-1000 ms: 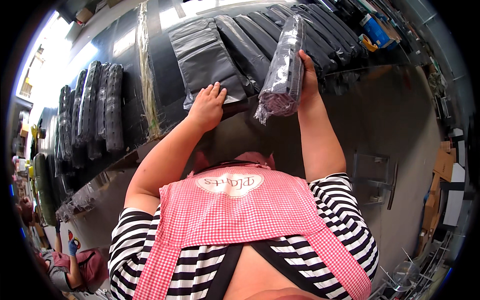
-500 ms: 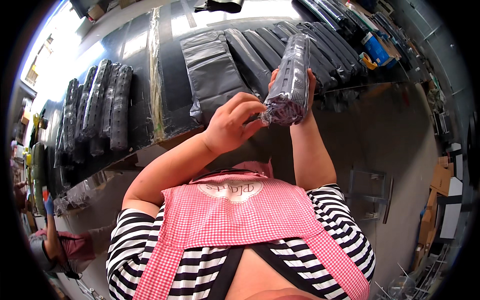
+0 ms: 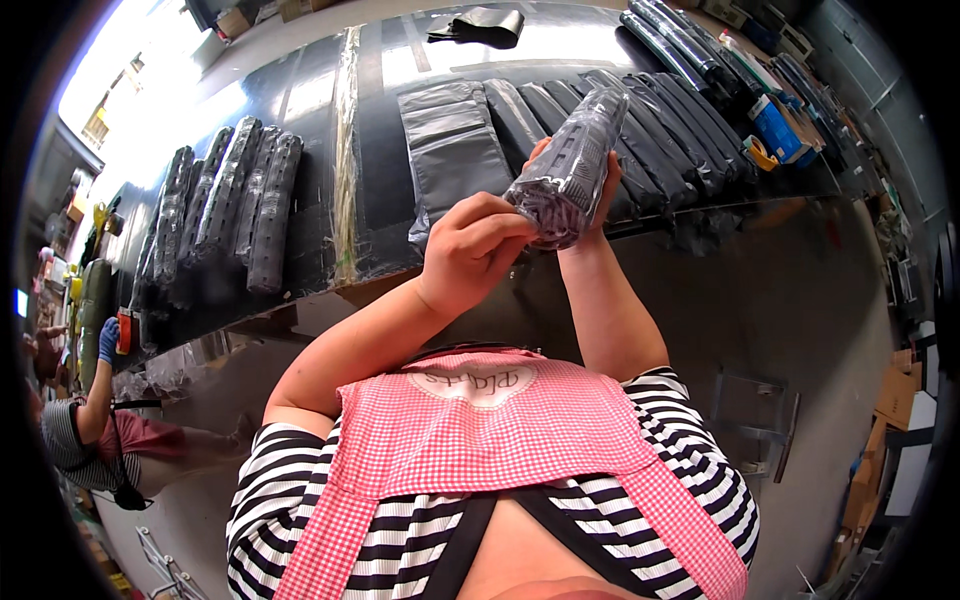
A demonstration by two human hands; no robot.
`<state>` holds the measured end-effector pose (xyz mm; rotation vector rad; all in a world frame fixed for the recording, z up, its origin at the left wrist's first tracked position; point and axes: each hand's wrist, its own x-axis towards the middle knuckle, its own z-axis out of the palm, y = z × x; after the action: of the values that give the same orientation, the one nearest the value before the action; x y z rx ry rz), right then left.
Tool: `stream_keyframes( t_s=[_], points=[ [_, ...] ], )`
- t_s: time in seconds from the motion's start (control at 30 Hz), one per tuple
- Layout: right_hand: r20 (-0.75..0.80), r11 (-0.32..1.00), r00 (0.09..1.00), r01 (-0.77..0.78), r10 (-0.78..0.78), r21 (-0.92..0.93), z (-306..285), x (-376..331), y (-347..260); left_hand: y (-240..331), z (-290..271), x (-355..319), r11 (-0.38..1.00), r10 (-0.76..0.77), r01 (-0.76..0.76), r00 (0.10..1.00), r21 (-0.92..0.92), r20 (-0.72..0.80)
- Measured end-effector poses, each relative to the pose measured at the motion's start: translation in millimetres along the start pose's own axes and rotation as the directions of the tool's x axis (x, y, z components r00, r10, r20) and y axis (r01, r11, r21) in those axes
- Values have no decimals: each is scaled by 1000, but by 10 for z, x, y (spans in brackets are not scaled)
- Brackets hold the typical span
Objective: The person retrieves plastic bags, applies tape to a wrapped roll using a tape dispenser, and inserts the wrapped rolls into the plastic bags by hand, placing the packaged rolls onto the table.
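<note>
A dark roll in clear plastic wrap [image 3: 578, 158] is tilted above the table's near edge, its open end toward me. My right hand [image 3: 606, 192] is wrapped round it from behind and the right side, with part of the fingers hidden by the roll. At the wrap's near end, the fingers of my left hand [image 3: 472, 242] are pinched together on the edge of the plastic. A flat dark grey plastic sleeve [image 3: 452, 150] lies on the table just beyond my left hand.
On the black table [image 3: 385, 180], several wrapped rolls [image 3: 238, 190] lie to the left and a row of grey-sleeved packs [image 3: 690, 140] to the right. A tape roll [image 3: 760, 154] sits by a blue box [image 3: 782, 130]. A gloved co-worker [image 3: 85, 430] stands far left.
The roll has tipped a little leftward in my right hand. My left fingers have closed in on the wrap's end. The view has shifted, and the co-worker's gloved hand has moved up.
</note>
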<state>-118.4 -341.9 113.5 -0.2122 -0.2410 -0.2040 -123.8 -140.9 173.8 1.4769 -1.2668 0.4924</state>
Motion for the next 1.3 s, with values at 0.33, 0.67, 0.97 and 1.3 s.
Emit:
stream_keyframes(
  t_s=[0.33, 0.67, 0.97, 1.3],
  points=[
    [71, 981, 992, -118, 108, 154, -48, 71, 102, -222, -266, -86, 973, -101, 109, 994, -204, 47],
    [-89, 976, 996, -28, 9, -215, -419, 314, 226, -998, 153, 383, 937, 308, -344, 889, 52, 339],
    [-248, 390, 921, -118, -302, -913, -488, 524, -1700, -1551, 1176, 1327, 769, 497, -638, 639, 43, 587],
    [-191, 192, -21, -27, -981, -981, -1844, -576, -5621, -1685, 2186, 1053, 878, -166, -311, 515, 363, 841]
  ],
)
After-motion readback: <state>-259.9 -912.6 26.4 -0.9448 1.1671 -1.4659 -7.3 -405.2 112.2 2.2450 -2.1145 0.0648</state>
